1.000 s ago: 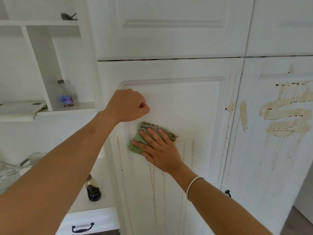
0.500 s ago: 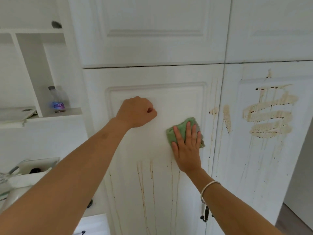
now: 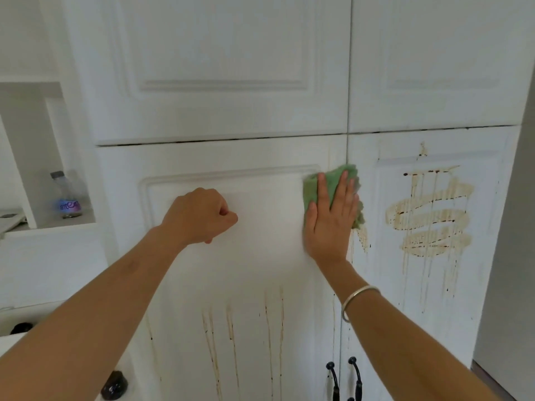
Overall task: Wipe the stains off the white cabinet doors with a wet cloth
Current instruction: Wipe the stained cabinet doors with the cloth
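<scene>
- Head view, item 1: right hand point(image 3: 330, 224). I log it flat against the cabinet front, fingers straight and nearly together, thumb out to the left, pressing the cloth to the surface.
- Item 2: green cloth point(image 3: 310, 195), crumpled under the right palm. It sits at the top right corner of the raised panel on the lower left door point(image 3: 231, 270) and reaches across the seam onto the lower right door point(image 3: 486, 285).
- Item 3: left hand point(image 3: 199, 215). Fingers are curled into a fist with nothing in it; it is placed at the upper part of the same panel, well to the left of the cloth. I cannot tell whether the knuckles touch the door.
- Item 4: swirl stain point(image 3: 428, 224), tan with dark runs below it, on the lower right door just right of the cloth.
- Item 5: drip streaks point(image 3: 228, 328), thin and brown, running down the lower part of the left door below both hands.
- Item 6: door handles point(image 3: 333, 377), two, dark, either side of the seam near the bottom edge.
- Item 7: bracelet point(image 3: 359, 299), pale, on the right wrist.
- Item 8: plastic bottle point(image 3: 68, 198), purple label, upright on the open shelf point(image 3: 58, 224) at the left.
- Item 9: upper doors point(image 3: 225, 68), a pair, white, directly above the lower two.
</scene>
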Demonstrator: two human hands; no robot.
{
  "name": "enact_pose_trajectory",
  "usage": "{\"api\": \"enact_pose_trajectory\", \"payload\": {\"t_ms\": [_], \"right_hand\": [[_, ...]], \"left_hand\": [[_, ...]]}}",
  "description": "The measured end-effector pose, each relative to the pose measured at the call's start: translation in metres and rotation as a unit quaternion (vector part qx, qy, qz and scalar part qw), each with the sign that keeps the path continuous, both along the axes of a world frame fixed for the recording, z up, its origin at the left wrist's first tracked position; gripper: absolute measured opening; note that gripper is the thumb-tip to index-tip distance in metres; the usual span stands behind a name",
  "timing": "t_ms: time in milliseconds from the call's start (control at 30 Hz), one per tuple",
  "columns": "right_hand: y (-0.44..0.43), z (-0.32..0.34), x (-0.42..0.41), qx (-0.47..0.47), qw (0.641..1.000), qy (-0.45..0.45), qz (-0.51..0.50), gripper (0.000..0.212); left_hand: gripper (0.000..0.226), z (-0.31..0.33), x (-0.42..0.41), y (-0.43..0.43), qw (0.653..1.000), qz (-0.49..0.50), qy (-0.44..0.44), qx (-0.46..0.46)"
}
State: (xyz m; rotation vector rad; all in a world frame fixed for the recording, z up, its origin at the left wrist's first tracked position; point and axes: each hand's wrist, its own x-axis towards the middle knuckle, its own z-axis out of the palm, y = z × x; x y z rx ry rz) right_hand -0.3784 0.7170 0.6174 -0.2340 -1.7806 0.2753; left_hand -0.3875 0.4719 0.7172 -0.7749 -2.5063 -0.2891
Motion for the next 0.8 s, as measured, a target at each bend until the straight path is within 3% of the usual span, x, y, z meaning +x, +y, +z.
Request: {"api": "enact_pose_trajectory", "payload": {"t_ms": [233,500,600,800], "right_hand": [[0.005,-0.030,0.003,0.029,0.999,-0.014,0.007,0.056],[0.014,0.077,0.000,0.080,0.997,0.011,-0.005,0.057],[0.006,0.066,-0.002,0.091,0.996,0.020,0.010,0.058],[-0.004,0.020,0.002,0.210,0.975,-0.031,0.061,0.055]], "left_hand": [[0.036,0.002,-0.002,0.002,1.000,0.004,0.007,-0.002],[0.037,0.003,0.000,0.003,1.000,0.001,0.007,0.012],[0.037,0.002,-0.002,0.003,1.000,0.000,0.008,0.009],[0.037,0.003,-0.003,0.002,1.000,-0.007,0.005,0.020]]}}
